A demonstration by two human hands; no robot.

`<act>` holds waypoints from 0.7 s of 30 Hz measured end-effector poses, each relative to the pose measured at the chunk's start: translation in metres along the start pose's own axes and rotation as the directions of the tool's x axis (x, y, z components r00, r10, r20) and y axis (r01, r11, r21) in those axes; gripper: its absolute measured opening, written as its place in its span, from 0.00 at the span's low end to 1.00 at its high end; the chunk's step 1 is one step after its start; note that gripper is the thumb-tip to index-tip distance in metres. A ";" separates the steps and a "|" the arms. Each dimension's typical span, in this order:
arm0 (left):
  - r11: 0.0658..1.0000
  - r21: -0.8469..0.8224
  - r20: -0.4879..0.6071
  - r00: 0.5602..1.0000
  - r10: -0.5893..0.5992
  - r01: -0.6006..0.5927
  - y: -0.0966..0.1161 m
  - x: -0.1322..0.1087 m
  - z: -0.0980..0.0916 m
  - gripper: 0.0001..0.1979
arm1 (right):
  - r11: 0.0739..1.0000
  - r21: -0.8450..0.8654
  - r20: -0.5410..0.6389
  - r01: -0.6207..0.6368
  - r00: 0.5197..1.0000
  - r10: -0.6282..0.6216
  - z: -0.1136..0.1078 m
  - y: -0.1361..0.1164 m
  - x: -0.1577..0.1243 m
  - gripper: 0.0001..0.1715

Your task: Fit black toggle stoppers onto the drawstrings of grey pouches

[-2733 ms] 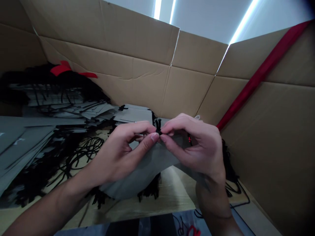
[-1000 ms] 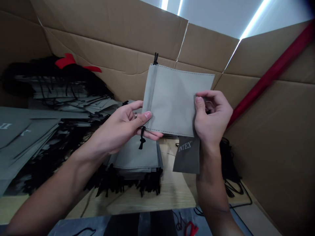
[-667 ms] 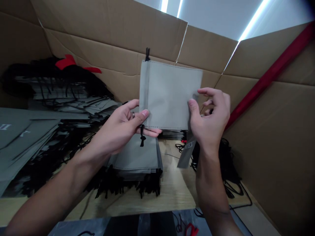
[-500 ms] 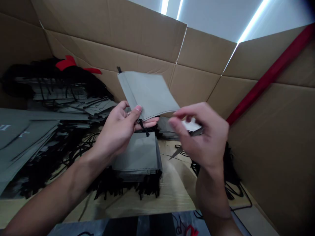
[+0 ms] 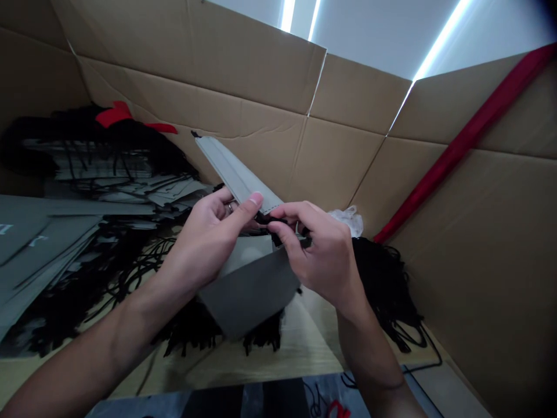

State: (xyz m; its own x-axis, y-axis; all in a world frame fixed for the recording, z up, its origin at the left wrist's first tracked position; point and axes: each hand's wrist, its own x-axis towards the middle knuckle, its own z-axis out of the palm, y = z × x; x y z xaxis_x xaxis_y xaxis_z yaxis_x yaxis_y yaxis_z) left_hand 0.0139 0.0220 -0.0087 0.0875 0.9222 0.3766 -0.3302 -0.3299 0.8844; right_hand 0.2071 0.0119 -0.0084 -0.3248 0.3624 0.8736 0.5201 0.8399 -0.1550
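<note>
Left hand (image 5: 212, 232) pinching grey pouch (image 5: 235, 173), tilted above it, right hand (image 5: 322, 249) pinching black cord (image 5: 263, 219)

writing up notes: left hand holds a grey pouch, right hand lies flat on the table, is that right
Not the right hand: in the head view it is raised, pinching a black cord by the grey pouch, which the left hand does hold.

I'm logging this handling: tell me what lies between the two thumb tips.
In the head view, the stitched edge of the grey pouch, then its black drawstring.
</note>
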 end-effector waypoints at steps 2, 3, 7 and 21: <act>0.999 0.021 0.018 0.999 -0.028 0.027 0.002 -0.003 0.000 0.26 | 1.000 0.024 -0.025 -0.010 1.000 0.010 0.000 -0.001 0.000 0.06; 0.999 0.033 0.017 0.999 -0.032 0.032 0.003 -0.004 0.000 0.25 | 1.000 0.030 -0.039 -0.006 0.999 0.008 0.001 -0.001 0.000 0.07; 0.996 0.091 0.010 1.000 0.003 -0.004 0.005 -0.006 -0.002 0.22 | 0.999 0.016 -0.088 0.032 0.996 -0.031 0.002 -0.001 0.003 0.08; 0.987 0.116 0.110 0.989 0.095 -0.108 0.008 -0.005 -0.006 0.18 | 0.995 0.096 -0.052 0.031 0.998 -0.026 -0.005 0.002 0.004 0.06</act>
State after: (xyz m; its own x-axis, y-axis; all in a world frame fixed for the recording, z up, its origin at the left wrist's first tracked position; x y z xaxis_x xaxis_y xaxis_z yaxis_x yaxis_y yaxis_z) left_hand 0.0055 0.0159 -0.0050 0.1583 0.8590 0.4869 -0.2269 -0.4483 0.8646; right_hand 0.2108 0.0133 -0.0033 -0.2973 0.3188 0.9000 0.4317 0.8856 -0.1711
